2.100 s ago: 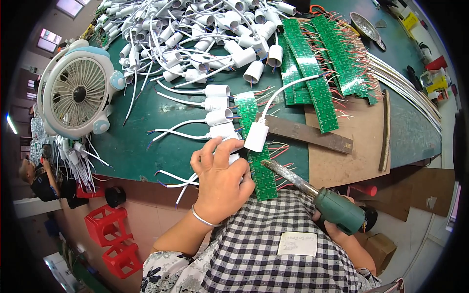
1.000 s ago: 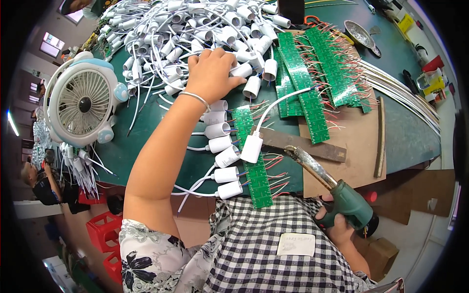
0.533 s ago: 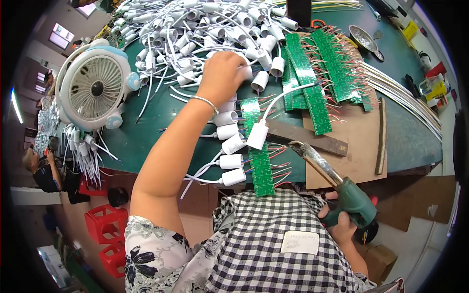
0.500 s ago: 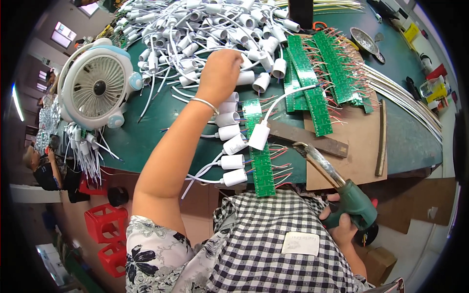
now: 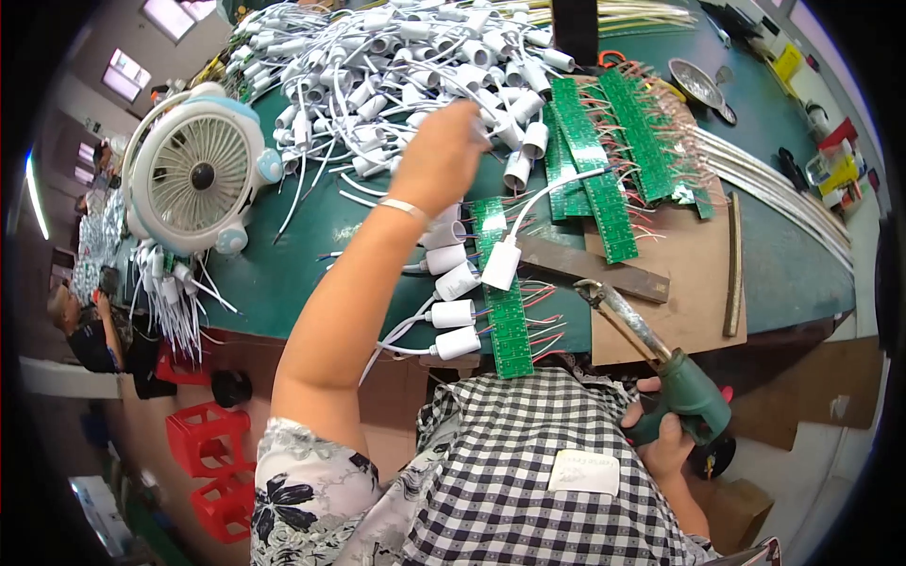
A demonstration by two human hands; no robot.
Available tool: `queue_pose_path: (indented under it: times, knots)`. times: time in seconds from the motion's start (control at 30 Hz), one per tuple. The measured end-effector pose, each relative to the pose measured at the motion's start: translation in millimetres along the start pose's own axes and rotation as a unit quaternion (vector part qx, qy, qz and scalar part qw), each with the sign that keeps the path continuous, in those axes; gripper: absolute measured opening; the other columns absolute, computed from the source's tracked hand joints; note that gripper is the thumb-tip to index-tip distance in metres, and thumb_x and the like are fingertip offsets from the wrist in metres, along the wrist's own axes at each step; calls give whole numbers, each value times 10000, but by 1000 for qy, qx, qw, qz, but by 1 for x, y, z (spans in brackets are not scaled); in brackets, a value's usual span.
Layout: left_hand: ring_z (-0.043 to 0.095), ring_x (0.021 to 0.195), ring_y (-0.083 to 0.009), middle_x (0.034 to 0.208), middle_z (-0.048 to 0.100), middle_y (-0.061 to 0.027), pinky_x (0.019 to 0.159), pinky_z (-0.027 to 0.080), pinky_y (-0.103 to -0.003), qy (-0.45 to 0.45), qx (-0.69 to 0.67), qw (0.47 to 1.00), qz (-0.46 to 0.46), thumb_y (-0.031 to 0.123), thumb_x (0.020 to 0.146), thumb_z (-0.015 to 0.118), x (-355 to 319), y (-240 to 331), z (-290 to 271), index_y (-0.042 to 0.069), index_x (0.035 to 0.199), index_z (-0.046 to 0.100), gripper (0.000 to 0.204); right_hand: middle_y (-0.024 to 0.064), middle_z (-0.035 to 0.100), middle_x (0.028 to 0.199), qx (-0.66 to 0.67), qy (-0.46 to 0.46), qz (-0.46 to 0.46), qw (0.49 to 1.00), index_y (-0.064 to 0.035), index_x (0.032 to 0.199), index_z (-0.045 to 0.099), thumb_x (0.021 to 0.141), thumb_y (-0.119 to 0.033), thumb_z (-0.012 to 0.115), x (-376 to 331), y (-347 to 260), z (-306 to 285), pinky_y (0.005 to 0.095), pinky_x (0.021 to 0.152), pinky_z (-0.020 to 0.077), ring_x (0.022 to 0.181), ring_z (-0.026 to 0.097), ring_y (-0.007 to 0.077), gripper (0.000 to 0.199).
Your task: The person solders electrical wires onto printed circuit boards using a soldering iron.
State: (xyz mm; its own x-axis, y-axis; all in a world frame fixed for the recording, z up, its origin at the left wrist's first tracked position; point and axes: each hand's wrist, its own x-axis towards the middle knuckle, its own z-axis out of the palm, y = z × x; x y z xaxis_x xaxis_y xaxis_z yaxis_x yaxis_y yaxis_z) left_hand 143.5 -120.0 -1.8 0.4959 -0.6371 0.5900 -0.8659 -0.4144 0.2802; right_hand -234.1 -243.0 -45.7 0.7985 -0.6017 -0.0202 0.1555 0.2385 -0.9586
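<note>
My left hand [image 5: 442,158] is at the near edge of a heap of white lamp holders with cables [image 5: 377,75]; its fingers are curled closed, and what they hold is hidden. In my right hand [image 5: 666,441] is a green soldering gun [image 5: 694,396], its metal tip pointing up and left over a brown board. Between them lies a green circuit board strip [image 5: 510,330], with several white lamp holders [image 5: 453,313] wired along its left side and red and white wires on its right. One more lamp holder [image 5: 501,264] rests across the strip.
More green circuit board strips [image 5: 604,179] with wires lie on the brown board [image 5: 623,330], near a flat bar [image 5: 604,269]. A fan [image 5: 196,174] stands at left. A metal dish [image 5: 696,83] sits at back right, with solder-like rods [image 5: 783,189] below it. Red stools [image 5: 208,439] stand lower left.
My left hand has moved slightly right and nearer at the heap's edge, and lamp holders beside it have shifted. My right hand and the soldering gun stay almost where they were.
</note>
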Motion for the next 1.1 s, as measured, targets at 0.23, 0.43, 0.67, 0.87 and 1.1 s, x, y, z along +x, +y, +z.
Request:
queue_pose_path:
  times: [0.23,0.43,0.67,0.87,1.1]
  knots:
    - [626,756,-298,905,637,-112,659,504,-361,-211,-87,974,7,124,739,712,-64,104,-127,56,1021,601,310,192,551,1080,15,-15,36,999,39,1277,393,867,-345,584,8,0,-2,281,564,499,654,579,207,594]
    - [624,797,-293,930,630,-112,657,504,-375,-408,-113,883,-205,237,820,647,-173,116,-107,75,1083,578,316,202,555,1080,6,-37,59,998,41,1266,398,864,-330,582,18,5,8,293,545,496,644,586,212,577]
    - [575,665,-276,793,583,-94,556,453,-357,-218,-29,958,-186,158,775,683,-190,117,-83,67,1166,567,418,199,549,1081,-8,-13,34,999,39,1259,397,882,-340,550,12,2,2,291,549,493,643,583,204,556]
    - [571,791,-304,922,589,-138,668,459,-393,-108,-61,990,-71,81,764,655,-151,114,-67,20,1269,480,538,189,556,1047,-5,11,26,1000,43,1241,414,889,-368,540,8,-4,4,283,559,483,645,576,196,555]
    - [585,741,-306,865,595,-138,663,465,-364,-170,-118,966,-153,64,770,629,-151,118,-68,26,955,556,202,101,625,820,-98,-99,92,986,31,1151,521,839,-448,599,-5,-16,-27,282,666,467,687,590,174,576]
